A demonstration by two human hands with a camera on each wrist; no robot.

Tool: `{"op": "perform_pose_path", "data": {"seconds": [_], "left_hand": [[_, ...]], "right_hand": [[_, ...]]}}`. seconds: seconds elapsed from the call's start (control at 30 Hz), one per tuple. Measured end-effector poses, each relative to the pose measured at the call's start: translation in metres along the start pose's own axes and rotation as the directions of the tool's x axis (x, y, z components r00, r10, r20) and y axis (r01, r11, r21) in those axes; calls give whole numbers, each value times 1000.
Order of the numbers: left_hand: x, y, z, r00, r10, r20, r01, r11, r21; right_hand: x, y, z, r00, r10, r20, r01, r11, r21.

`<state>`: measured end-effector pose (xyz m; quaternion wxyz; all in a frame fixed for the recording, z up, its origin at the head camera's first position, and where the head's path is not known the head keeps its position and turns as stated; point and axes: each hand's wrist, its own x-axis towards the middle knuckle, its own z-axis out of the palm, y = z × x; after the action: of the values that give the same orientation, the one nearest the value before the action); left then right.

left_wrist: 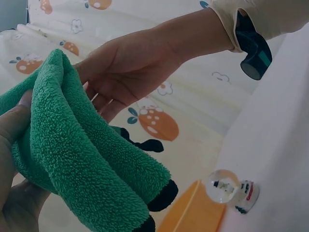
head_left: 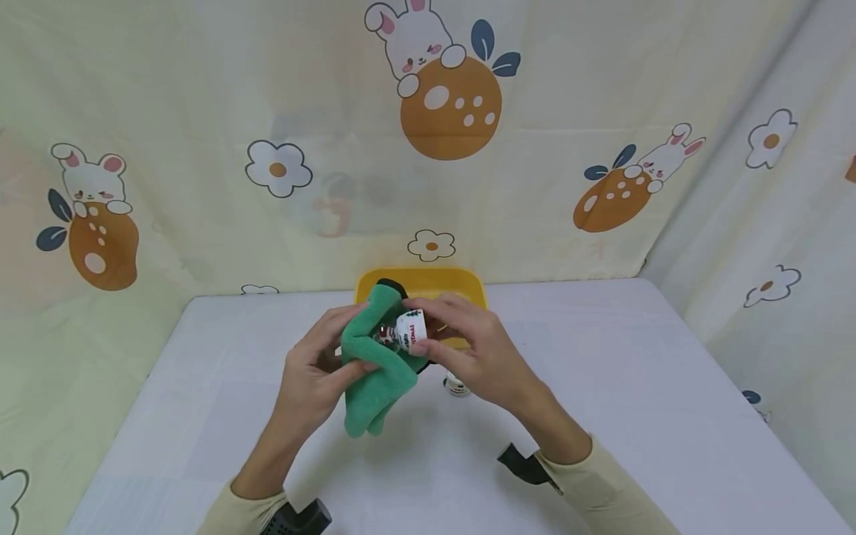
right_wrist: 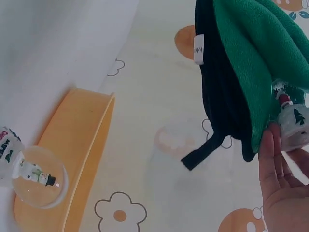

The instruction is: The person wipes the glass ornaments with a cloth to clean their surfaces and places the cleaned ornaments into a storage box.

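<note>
Bunched in my left hand is a green towelling cloth with black edging, gripped between thumb and fingers. The cloth wraps part of a small snow globe, which lies tilted sideways with its white printed base toward the right. My right hand pinches that base between thumb and fingers. In the right wrist view the globe's glass is partly covered by the cloth. A second snow globe, with a snowman inside, stands on the table below my right hand, partly hidden in the head view.
A yellow plastic tray sits at the table's back edge, behind the hands. The white-covered table meets a hanging curtain printed with rabbits and flowers. Another curtain hangs along the right side.
</note>
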<state>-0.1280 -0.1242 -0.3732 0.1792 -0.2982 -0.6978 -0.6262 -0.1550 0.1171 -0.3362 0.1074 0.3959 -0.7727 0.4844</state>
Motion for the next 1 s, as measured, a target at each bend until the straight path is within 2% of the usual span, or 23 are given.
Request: {"op": "perform_pose_path", "data": {"seconds": [0.3,0.47,0.6,0.83,1.0], "left_hand": [[0,0,-6,999,-3,40,4,1000,-23],[0,0,-8,995,-94,27,94,996,-3],[1,2,-10,985,-171,9,171,985,-31],[3,4,-11,978,-211,-3,211,977,-39],[3,5,-9,972,-230,-35,230,973,-15]], "right_hand": [[-1,8,-5,986,-166,34,167,985,-45],[0,11,-6,967,-252,24,253,964,-76],[1,10,-5,953,-304,4,303,948,-98],[3,9,-4,936,-352,-3,348,926,-148],[3,11,-4,925,-379,7,374,910,-179]]}}
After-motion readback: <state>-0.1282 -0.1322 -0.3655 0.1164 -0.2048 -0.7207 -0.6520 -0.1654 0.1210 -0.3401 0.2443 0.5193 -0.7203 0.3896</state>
